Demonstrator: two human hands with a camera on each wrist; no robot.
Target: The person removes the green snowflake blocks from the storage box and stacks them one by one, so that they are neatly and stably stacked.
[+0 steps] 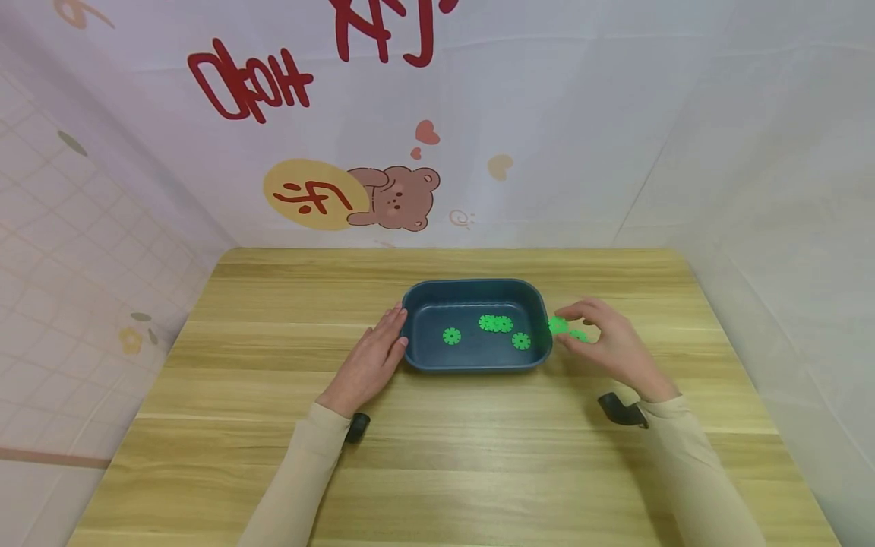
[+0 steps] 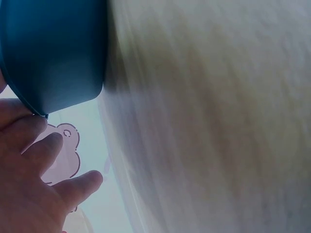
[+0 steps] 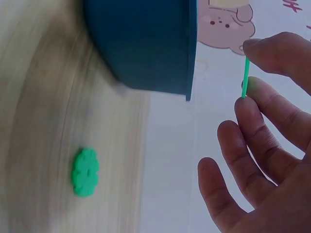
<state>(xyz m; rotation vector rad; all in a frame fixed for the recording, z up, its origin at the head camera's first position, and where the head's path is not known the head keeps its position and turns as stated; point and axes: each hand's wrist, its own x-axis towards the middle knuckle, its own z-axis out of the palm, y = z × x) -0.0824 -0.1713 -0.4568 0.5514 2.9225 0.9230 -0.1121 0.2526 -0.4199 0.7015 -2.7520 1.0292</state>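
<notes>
Right hand (image 1: 618,351): thumb and fingertips are pinching one green notched disc (image 3: 245,77), which is showing edge-on in the right wrist view and sitting higher than the tray's rim there. The blue tray (image 1: 472,368) is lying just to the left of these fingers, its long axis running left to right. Exact gap between held disc and right-hand rim: cannot tell.

More green pieces (image 3: 85,172) are lying on the surface (image 1: 437,463), below the same fingers; count unclear. Discs inside the tray (image 1: 452,336) are resting farther left of them. The right hand is the nearer one to the loose pieces.

Left hand (image 1: 369,361): fingers are extending straight, touching the tray's left end, gripping nothing visible.

Writing: no labels are showing on tray or discs. Beyond the fingers, the wall cloth (image 1: 581,99) is carrying red lettering (image 1: 239,80); not readable with confidence.
</notes>
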